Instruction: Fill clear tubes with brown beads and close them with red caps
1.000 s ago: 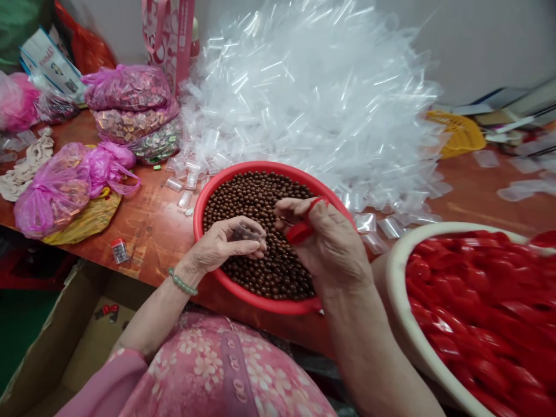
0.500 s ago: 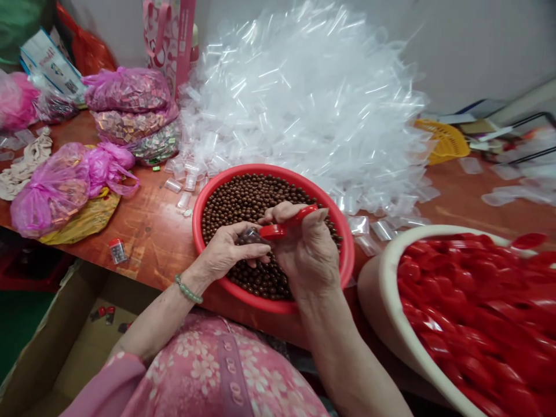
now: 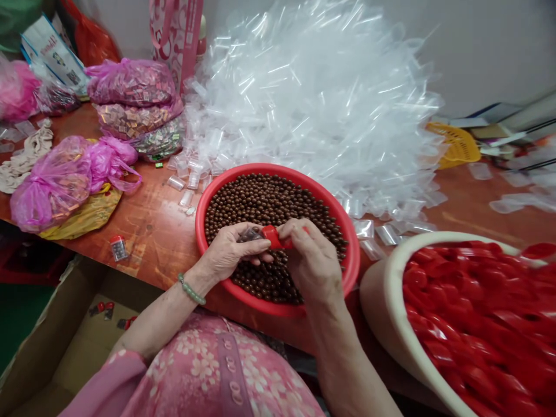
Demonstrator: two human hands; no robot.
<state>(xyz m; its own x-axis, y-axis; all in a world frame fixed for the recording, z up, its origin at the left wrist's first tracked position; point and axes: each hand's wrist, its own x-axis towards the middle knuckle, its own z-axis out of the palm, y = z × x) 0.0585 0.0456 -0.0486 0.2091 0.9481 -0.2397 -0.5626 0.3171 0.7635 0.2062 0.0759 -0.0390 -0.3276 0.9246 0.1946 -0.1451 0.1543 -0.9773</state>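
Note:
My left hand (image 3: 223,249), with a green bead bracelet at the wrist, is closed around a small clear plastic container (image 3: 251,234) with dark brown contents. At the container's mouth is a red plastic cap (image 3: 271,235), gripped by the bent fingers of my right hand (image 3: 316,260). Whether the cap is fully seated cannot be made out. Both hands are above a red basin (image 3: 200,223) of shiny brown balls (image 3: 260,200). To the right, a cream tub (image 3: 391,289) is heaped with red caps (image 3: 478,313).
A large pile of clear plastic containers (image 3: 317,104) fills the back of the table. Pink bags (image 3: 56,179) of small packets lie at left. One red-capped container (image 3: 118,248) stands near the front edge; a cardboard box (image 3: 78,353) below it holds several more.
My right hand has turned and its fingers have curled down over the red cap, which now sits against the container's mouth. My left hand keeps its hold. The view has shifted slightly.

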